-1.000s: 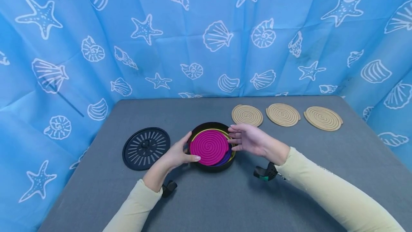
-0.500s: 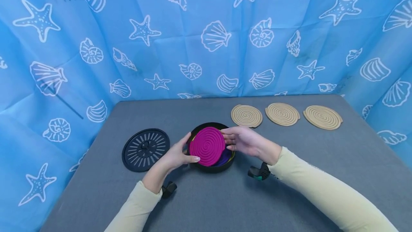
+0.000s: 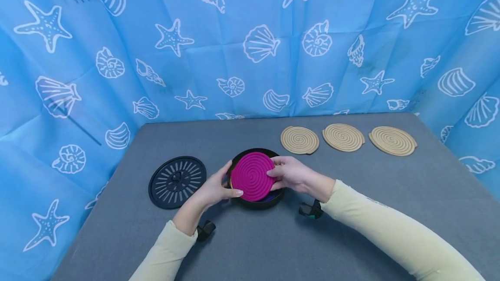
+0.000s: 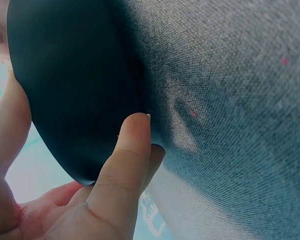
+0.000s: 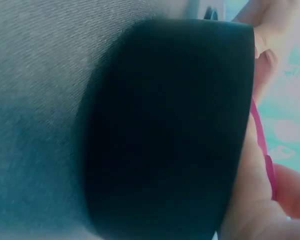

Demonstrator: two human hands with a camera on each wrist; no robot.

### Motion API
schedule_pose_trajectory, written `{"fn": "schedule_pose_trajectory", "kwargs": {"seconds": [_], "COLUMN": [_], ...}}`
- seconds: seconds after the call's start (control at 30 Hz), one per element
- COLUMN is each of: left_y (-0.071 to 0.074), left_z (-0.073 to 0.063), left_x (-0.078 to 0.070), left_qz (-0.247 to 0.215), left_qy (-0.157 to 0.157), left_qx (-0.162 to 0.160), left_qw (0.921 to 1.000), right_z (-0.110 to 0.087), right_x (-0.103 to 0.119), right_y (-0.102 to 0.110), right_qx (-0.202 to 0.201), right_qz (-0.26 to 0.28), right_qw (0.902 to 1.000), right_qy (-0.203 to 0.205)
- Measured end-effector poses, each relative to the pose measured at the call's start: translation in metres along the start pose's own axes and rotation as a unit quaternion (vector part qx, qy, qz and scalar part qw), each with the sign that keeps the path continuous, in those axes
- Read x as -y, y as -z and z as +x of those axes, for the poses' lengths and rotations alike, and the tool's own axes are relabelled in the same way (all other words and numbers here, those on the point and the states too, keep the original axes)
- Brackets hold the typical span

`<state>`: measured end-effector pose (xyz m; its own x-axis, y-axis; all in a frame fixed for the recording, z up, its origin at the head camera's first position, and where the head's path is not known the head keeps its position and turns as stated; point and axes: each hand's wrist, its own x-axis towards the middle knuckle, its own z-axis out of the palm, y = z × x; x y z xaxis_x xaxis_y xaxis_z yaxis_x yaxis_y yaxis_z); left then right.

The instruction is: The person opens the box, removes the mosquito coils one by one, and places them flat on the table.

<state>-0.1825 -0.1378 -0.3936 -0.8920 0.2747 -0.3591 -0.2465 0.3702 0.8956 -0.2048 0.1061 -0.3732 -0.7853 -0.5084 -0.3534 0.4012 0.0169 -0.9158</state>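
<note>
A magenta spiral trivet (image 3: 253,176) is tilted up over a round black container (image 3: 259,205). My right hand (image 3: 294,174) pinches the trivet's right edge, thumb on its face. In the right wrist view, the trivet's thin edge (image 5: 262,130) shows between the fingers, beside the container's dark wall (image 5: 165,130). My left hand (image 3: 215,189) grips the container's left side. In the left wrist view, its thumb (image 4: 130,155) lies against the container's outer wall (image 4: 75,90). A bit of blue (image 3: 269,197) and a sliver of yellow show inside the container; the trivet hides most of the inside.
A black slotted disc (image 3: 166,196) with a central knob lies left of the container on the grey tabletop (image 3: 250,246). At the back right, three beige spiral trivets (image 3: 299,140) lie in a row. A blue shell-patterned curtain (image 3: 234,55) hangs behind.
My right hand has moved left to the magenta trivet and now pinches its right edge. That edge has risen from the container. My left hand has stayed on the container.
</note>
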Motion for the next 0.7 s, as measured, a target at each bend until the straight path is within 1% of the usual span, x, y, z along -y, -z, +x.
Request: {"fn": "schedule_pose_trajectory", "kwargs": {"seconds": [0.13, 0.33, 0.47, 0.53, 0.7], "left_y": [0.0, 0.003, 0.002, 0.002, 0.0], "left_z": [-0.001, -0.004, -0.004, -0.003, -0.001], "left_x": [0.0, -0.001, 0.0, 0.0, -0.002], "left_qz": [0.003, 0.011, 0.007, 0.005, 0.001], "left_qy": [-0.002, -0.013, -0.013, -0.012, -0.005], "left_qx": [0.005, 0.02, 0.015, 0.012, 0.008], "left_qw": [1.0, 0.9996, 0.9998, 0.9998, 1.0], "right_z": [-0.006, -0.017, -0.025, -0.028, -0.036], "right_x": [0.002, 0.007, 0.01, 0.011, 0.013], "right_y": [0.008, 0.022, 0.03, 0.035, 0.045], "right_qx": [-0.002, 0.015, 0.029, 0.029, 0.013], "right_qz": [0.013, 0.032, 0.042, 0.045, 0.045], "right_qw": [0.9999, 0.9991, 0.998, 0.9976, 0.9979], "right_qy": [0.009, 0.025, 0.039, 0.043, 0.046]}}
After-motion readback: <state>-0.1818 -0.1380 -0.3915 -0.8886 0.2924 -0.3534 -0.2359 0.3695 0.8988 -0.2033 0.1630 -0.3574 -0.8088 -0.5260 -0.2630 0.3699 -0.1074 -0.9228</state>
